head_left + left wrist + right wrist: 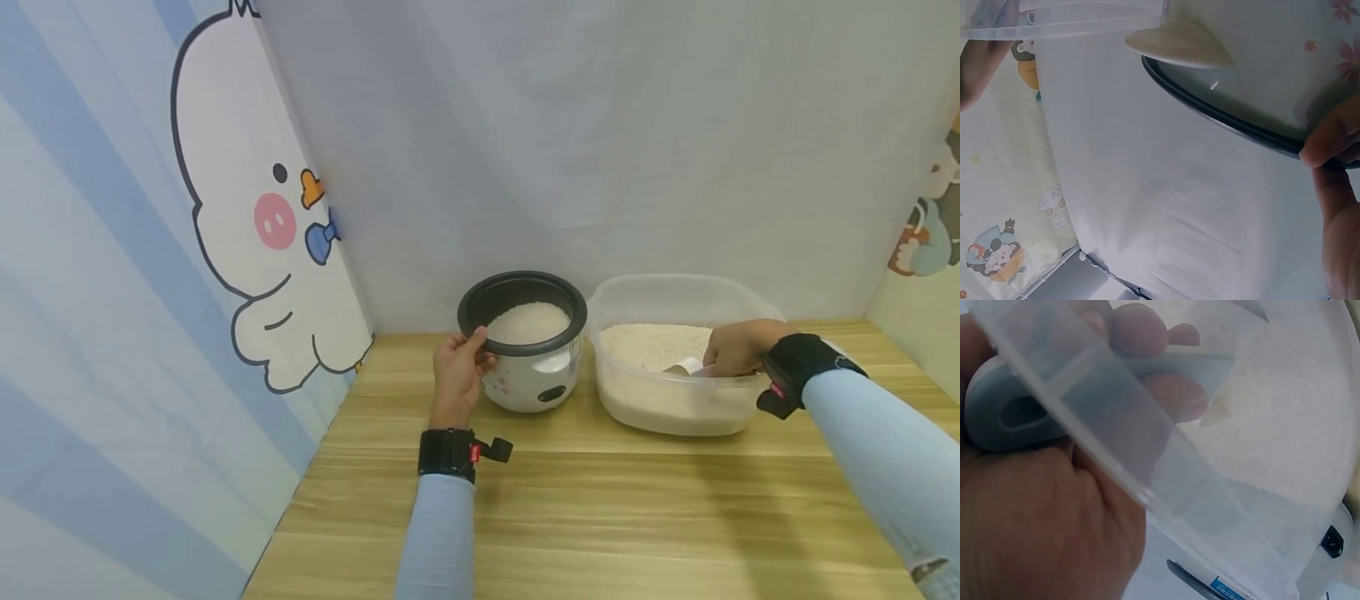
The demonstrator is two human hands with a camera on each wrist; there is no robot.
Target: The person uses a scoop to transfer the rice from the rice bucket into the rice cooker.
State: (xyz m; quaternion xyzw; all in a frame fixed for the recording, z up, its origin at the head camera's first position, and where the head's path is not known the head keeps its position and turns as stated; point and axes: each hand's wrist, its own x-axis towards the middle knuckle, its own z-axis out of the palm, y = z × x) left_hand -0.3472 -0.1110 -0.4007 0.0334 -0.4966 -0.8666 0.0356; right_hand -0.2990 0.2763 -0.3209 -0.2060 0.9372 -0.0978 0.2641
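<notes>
Scoop (686, 367) was pinched in my right hand (738, 348), down inside the clear plastic tub (675, 292) of rice on the tabletop (600, 500). My left hand (457, 371) had its thumb hooked over the dark rim of the little white rice cooker (528, 350), which sat just beside the tub, rice heaped inside.

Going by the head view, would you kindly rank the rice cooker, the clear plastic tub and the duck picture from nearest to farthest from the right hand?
1. Clear plastic tub: the right hand is inside it.
2. Rice cooker: just left of the tub.
3. Duck picture: on the far left wall.
</notes>
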